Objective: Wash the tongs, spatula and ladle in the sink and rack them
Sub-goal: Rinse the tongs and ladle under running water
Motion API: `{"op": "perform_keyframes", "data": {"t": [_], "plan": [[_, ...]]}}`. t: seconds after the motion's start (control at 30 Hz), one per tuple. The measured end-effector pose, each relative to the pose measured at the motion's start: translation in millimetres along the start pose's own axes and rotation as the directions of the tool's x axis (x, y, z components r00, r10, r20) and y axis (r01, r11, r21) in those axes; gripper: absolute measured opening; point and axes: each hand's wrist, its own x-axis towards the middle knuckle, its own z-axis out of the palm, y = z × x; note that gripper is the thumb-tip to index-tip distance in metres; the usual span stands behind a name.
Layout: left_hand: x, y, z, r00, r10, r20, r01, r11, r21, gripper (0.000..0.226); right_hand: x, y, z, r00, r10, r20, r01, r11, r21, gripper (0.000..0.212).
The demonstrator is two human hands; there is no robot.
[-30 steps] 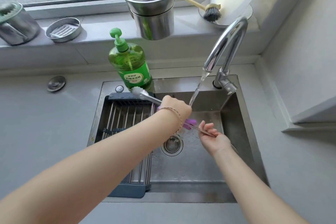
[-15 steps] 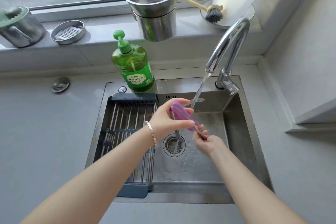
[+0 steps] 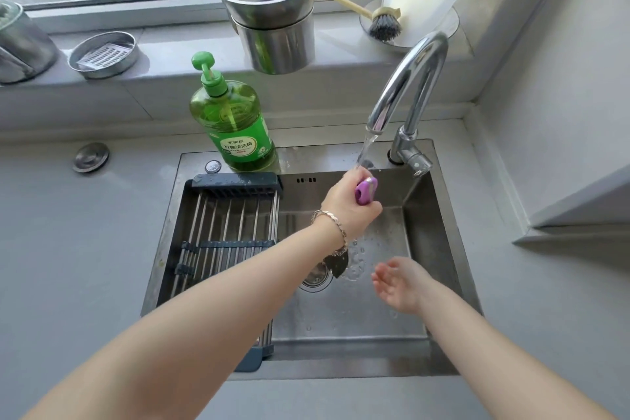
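Right hand has let go and hangs open and empty, left hand now alone grips the purple-handled steel tongs upright under the chrome tap's stream above the steel sink; rinsing nearly done, racking next.

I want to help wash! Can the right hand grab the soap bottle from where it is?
Probably not easily: the right hand is open and free, but the left hand with the tongs lies between it and the soap bottle.

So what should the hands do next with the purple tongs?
Probably set the tongs on the rack. The left hand holds them upright under the running tap, the right hand is open and off them, and the rack is bare.
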Motion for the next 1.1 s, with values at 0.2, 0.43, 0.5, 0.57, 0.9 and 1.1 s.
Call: {"op": "perform_keyframes", "data": {"t": [0.2,0.43,0.5,0.57,0.9,1.1], "plan": [[-8,-3,-32,0.996,0.087,-0.016,-0.088,0.974,-0.21,0.043,-4,0,-4,0.998,-0.065,0.012,0.066,0.997,-0.04,0.023],[-19,-19,-69,0.997,-0.052,-0.055,0.025,0.915,-0.402,0.042,-2,5,7,0.992,-0.125,0.027,0.127,0.983,-0.133,0.018],[-22,-17,-70,0.998,-0.033,-0.049,0.011,0.922,-0.388,0.036,-1,4,7,0.988,-0.156,0.022,0.157,0.972,-0.172,0.017],[-23,-11,-64,1.0,-0.001,-0.015,-0.004,0.947,-0.322,0.029,-3,1,6,0.98,-0.198,0.018,0.197,0.957,-0.215,0.018],[4,22,-22,0.995,-0.024,0.092,0.037,0.989,-0.14,0.012,-8,-29,-15,0.907,-0.42,-0.001,0.391,0.845,-0.364,0.014],[15,26,-26,0.988,-0.155,0.016,0.156,0.977,-0.143,0.004,-2,-70,-6,0.669,-0.742,0.029,0.625,0.542,-0.562,0.036]]}}
